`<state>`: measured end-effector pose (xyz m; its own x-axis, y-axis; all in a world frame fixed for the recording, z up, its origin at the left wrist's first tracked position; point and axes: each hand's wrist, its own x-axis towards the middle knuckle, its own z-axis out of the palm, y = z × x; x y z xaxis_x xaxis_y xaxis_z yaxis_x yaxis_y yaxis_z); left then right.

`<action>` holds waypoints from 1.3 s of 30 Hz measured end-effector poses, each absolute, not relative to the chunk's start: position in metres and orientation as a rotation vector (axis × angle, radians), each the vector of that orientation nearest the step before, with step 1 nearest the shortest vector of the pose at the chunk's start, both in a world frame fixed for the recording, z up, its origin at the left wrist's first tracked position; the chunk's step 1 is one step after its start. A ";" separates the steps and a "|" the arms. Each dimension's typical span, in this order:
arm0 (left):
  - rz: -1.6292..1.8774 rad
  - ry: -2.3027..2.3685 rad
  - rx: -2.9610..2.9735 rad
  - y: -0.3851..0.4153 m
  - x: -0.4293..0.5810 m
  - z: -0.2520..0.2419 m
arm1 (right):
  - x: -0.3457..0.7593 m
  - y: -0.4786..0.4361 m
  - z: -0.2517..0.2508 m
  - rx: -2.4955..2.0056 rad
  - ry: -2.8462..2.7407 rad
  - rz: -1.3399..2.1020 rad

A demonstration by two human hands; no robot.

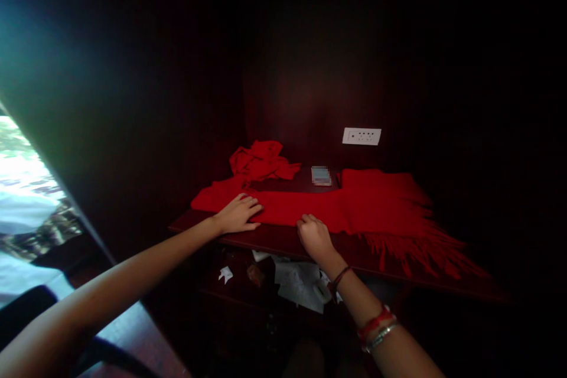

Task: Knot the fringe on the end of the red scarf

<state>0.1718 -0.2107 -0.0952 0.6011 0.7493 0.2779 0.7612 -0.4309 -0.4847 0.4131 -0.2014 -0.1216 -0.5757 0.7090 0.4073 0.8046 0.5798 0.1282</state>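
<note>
A red fringed scarf (301, 207) lies lengthwise along the dark wooden shelf (270, 237), its left part folded into a narrow strip. Tassels fan out over the shelf's front edge on the right. My left hand (239, 214) rests flat on the scarf's left part with its fingers spread. At the strip's front edge my right hand (314, 236) is closed, its curled fingers on the cloth; the fingertips are hidden. Behind the strip, at the back left, sits a crumpled heap of red cloth (263, 160).
A small pale rectangular item (321, 175), blurred out, is at the back of the shelf. A white socket plate (362, 136) is on the back wall. Below, a lower compartment holds papers (299, 283) and a torn white scrap (225, 274). Bright light enters at left.
</note>
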 end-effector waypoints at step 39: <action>0.299 -1.301 -2.657 -0.195 0.185 -0.058 | 0.414 -0.203 -0.122 -1.255 -2.488 -0.405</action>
<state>0.1849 -0.1955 -0.0580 0.6000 0.7930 -0.1056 0.7594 -0.6061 -0.2367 0.4138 -0.2028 -0.1224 -0.5604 0.7210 0.4076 0.8130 0.5727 0.1049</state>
